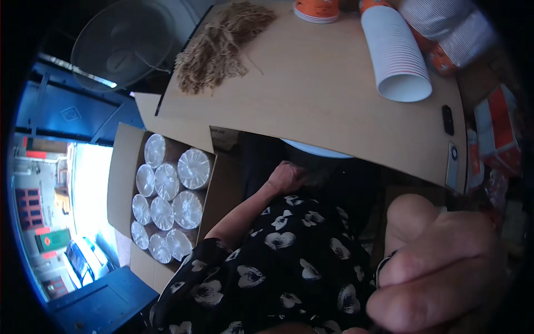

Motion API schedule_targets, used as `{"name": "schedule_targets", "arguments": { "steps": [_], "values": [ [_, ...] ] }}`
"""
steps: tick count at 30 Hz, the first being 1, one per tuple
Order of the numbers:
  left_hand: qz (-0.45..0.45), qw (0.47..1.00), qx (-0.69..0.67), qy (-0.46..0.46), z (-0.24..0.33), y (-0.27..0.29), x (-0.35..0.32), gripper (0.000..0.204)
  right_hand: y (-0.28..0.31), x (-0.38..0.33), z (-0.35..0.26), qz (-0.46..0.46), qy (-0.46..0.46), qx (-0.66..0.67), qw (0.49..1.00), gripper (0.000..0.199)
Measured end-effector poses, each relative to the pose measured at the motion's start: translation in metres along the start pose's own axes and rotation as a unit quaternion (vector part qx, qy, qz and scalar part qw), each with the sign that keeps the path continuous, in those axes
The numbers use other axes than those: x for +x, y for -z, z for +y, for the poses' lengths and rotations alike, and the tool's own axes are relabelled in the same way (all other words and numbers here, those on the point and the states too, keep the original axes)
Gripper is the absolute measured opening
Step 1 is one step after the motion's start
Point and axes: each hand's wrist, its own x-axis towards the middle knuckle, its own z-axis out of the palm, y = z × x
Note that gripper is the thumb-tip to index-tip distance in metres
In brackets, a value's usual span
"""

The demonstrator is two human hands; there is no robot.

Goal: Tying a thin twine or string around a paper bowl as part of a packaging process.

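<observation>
My right hand (439, 267) is raised close to the camera at the lower right, its fingers curled tight. Whatever it may hold is hidden by the fingers. My left hand (286, 177) is low in front of my body, just below the near edge of the table (311, 83). Its fingers are blurred and in shadow, so I cannot see whether they hold anything. On the table's right part lies a long nested stack of white paper cups (397, 55), its open mouth toward me. A bundle of thin tan strands (222, 47) lies at the far left.
An open cardboard box (123, 183) at my left holds several plastic-wrapped rolls (187, 210). Orange cups (317, 10) and wrapped cup stacks (467, 39) stand farther back. A phone-like device (453, 161) and a small black object (448, 119) lie near the right edge. A fan (122, 47) stands left.
</observation>
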Motion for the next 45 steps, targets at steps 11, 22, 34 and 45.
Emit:
{"name": "schedule_targets", "arguments": {
  "steps": [11, 22, 34, 45],
  "values": [
    [0.004, 1.000, -0.006, 0.017, 0.000, -0.013, 0.000, 0.028, -0.072, 0.249, 0.051, 0.071, 0.083, 0.060, 0.992, 0.044],
    [-0.101, 0.989, 0.111, 0.001, -0.028, -0.044, 0.012, 0.034, -0.269, 0.234, 0.258, -0.006, -0.079, 0.052, 0.995, 0.029],
    [-0.043, 0.996, 0.076, 0.019, 0.001, -0.019, 0.014, 0.029, -0.385, 0.164, 0.405, -0.120, -0.364, -0.063, 0.921, 0.024],
    [-0.061, 0.997, 0.049, 0.021, 0.002, -0.015, 0.014, 0.028, -0.390, 0.157, 0.417, -0.130, -0.402, -0.052, 0.905, 0.022]
  ]
}}
